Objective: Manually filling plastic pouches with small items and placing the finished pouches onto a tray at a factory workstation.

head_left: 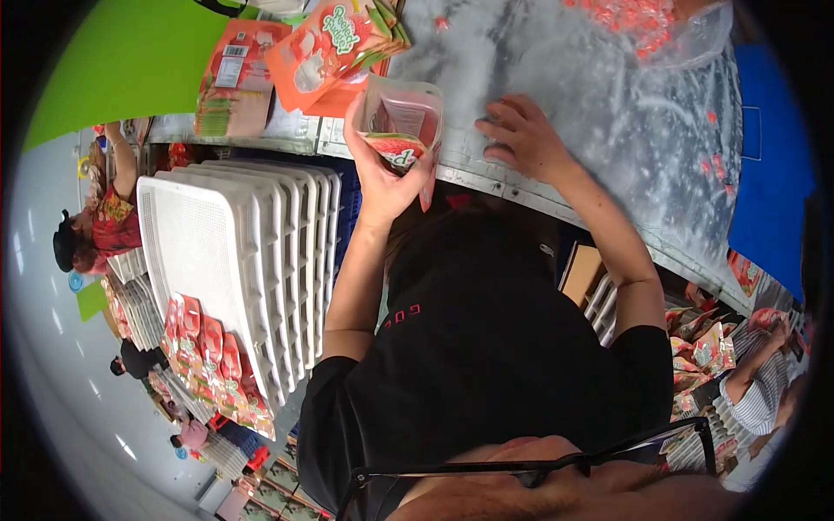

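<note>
My left hand [385, 178] is wrapped round a red-and-green printed pouch [401, 149] at the table's near edge. The pouch's mouth gapes wide and shows a pale, translucent inside; whether anything lies at its bottom I cannot tell. My right hand [527, 139] hovers by the metal table [599, 139], fingers apart and partly bent, holding nothing. Beyond my left hand lies a stack of flat red pouches [334, 43], with another pile of pouches [234, 82] to its left. Small red wrapped pieces [621, 22] are heaped at the far right, beside a clear plastic bag [695, 39].
White plastic trays [195, 226] are stacked at my left, with filled pouches [208, 356] lying on the top one. A few loose red pieces [717, 165] dot the table's right side. A blue panel [773, 182] borders it. Other people [113, 208] work on both sides.
</note>
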Tool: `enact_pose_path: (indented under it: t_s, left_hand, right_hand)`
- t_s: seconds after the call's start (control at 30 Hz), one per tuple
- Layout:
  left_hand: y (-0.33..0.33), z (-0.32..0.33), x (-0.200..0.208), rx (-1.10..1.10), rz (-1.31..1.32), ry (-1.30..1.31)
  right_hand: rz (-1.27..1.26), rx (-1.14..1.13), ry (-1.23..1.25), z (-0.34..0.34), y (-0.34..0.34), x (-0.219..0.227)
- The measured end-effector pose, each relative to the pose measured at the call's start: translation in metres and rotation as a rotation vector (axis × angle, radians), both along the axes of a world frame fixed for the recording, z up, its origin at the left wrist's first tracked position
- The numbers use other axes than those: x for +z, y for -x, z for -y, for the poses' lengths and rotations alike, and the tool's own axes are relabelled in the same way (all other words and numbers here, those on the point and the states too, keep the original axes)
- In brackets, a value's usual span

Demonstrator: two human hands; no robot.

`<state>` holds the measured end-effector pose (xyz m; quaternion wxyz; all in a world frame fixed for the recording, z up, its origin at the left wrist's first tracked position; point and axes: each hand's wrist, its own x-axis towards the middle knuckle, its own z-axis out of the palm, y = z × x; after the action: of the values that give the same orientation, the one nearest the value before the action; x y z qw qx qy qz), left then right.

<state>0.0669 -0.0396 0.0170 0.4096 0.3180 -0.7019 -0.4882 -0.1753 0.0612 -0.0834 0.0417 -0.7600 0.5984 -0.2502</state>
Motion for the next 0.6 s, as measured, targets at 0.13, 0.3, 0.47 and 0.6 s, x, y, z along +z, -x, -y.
enact_pose_path:
  t_s: [0.13,0.3,0.47,0.6]
  left_hand:
    - [0.0,-0.001,0.004,0.0,0.0,0.022]
    - [0.007,-0.004,-0.016,-0.099,0.024,0.051]
    - [0.026,-0.008,-0.009,-0.189,0.107,0.257]
    - [0.038,-0.011,-0.009,-0.188,0.112,0.287]
  right_hand:
    - [0.043,-0.035,0.019,0.003,-0.001,-0.011]
    - [0.276,-0.188,0.078,0.015,0.004,0.003]
    - [1.455,-0.391,0.192,0.026,-0.036,0.102]
    - [1.131,-0.308,0.331,0.034,-0.05,0.125]
